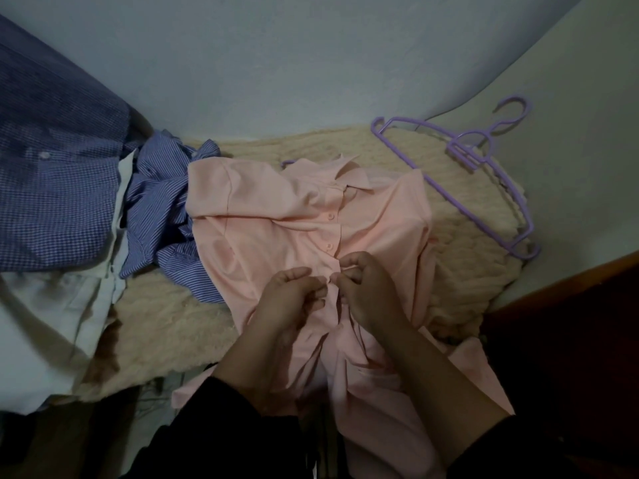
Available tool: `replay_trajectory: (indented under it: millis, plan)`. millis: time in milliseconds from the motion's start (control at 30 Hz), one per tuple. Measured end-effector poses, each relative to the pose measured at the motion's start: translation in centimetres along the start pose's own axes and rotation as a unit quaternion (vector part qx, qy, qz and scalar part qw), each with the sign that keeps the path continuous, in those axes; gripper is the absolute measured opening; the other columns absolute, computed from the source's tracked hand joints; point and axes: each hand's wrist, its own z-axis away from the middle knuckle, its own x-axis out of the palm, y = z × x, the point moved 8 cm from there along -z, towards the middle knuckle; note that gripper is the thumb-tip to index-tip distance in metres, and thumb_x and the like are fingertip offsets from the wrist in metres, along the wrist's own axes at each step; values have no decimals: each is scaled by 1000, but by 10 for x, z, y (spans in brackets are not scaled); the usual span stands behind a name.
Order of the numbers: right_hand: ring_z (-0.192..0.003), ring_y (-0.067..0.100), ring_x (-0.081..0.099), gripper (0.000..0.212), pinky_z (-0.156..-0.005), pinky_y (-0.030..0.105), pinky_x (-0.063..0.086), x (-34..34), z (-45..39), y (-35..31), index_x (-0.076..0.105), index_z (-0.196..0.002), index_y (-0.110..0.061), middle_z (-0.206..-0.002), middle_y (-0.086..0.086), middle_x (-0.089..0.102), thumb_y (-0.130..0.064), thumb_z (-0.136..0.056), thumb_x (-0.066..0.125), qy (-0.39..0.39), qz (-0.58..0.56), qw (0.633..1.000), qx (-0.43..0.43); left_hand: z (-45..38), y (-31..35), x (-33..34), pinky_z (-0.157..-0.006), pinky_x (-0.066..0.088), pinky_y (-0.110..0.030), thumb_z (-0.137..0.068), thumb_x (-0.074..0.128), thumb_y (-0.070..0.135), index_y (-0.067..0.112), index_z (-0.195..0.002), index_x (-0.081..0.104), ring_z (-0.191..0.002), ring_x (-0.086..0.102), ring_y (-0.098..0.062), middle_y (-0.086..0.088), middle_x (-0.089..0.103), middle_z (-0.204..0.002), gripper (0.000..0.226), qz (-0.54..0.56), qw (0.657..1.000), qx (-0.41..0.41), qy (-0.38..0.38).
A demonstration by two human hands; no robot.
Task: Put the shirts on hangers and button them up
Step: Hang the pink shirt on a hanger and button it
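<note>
From the head camera I see the pink shirt (276, 236) lying flat on the fluffy blanket (460, 216). Its line of buttons runs away from me toward the collar. My left hand (290, 295) pinches one front edge and my right hand (366, 288) pinches the other, touching at the middle. Both sit right at the next open spot, just below three done buttons. The button there is hidden under my fingers (349, 262). A purple hanger (491, 188) lies right of the shirt. A striped shirt (162, 209) sits left.
</note>
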Motion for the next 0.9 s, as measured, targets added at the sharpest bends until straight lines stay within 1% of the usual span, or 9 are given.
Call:
replay_trajectory:
  millis: [100,200,267,367,467,567,667,767,900]
  plan:
    - [-67,9,57,17,-65,27,47,-3,-3,-1,52,-89,-26,-78,-3,62,-11,-87,61,8,10,1000,-5,-1,-1,-1,-57,47,-30,-87,60,-1,7,-113,48,-60,59,-16,-12,64,-76,30,-37,999,-4,-13]
    - [-78,25,62,18,-72,42,55,-21,-13,0,51,-87,-26,-81,0,60,-9,-88,55,61,-17,998,17,-3,9,-13,-70,52,-36,-88,63,6,7,-115,49,-70,61,-19,-13,66,-84,31,-139,989,58,16]
    - [-86,28,62,16,-78,40,53,-32,-22,-6,51,-95,-21,-88,3,61,-7,-88,51,81,-13,996,19,-3,21,-15,-72,51,-30,-91,60,7,8,-115,50,-69,62,-12,-5,64,-80,26,-196,974,114,20]
    - [-93,24,63,21,-86,41,53,-30,-29,-10,51,-100,-22,-98,6,65,-7,-87,47,41,-29,998,33,-1,30,-12,-73,50,-15,-91,59,9,12,-115,53,-78,63,-5,2,65,-88,26,-251,954,161,0]
    - [-97,21,64,30,-91,42,51,-28,-19,-8,52,-96,-31,-102,1,66,-3,-87,49,22,-36,999,26,4,31,-10,-86,51,-24,-84,68,13,21,-107,57,-88,65,-6,9,68,-90,26,-315,928,200,15]
    - [-95,14,61,27,-86,28,48,-34,1,-4,51,-97,-33,-97,-5,64,-7,-89,57,44,-14,999,-3,26,27,-7,-74,50,-20,-82,66,22,30,-98,61,-71,62,0,9,68,-78,19,-367,899,234,47]
    - [-88,8,57,22,-72,11,41,-32,21,1,53,-105,-24,-96,-5,61,-10,-89,59,37,26,999,-7,47,13,-1,-66,46,-17,-76,76,25,30,-102,59,-66,58,-3,3,63,-77,31,-362,900,244,6]
    - [-91,8,58,26,-69,10,40,-26,35,12,57,-113,-19,-98,-7,61,-8,-89,58,27,25,999,22,52,0,-4,-66,44,-11,-75,78,22,29,-108,55,-71,58,-3,6,63,-82,41,-385,892,236,11]
    - [-92,12,55,23,-78,19,40,-24,44,19,61,-112,-11,-101,-2,60,-7,-89,57,37,48,996,58,50,2,-13,-64,38,0,-81,71,12,27,-102,55,-69,57,8,11,63,-79,30,-365,900,231,58]
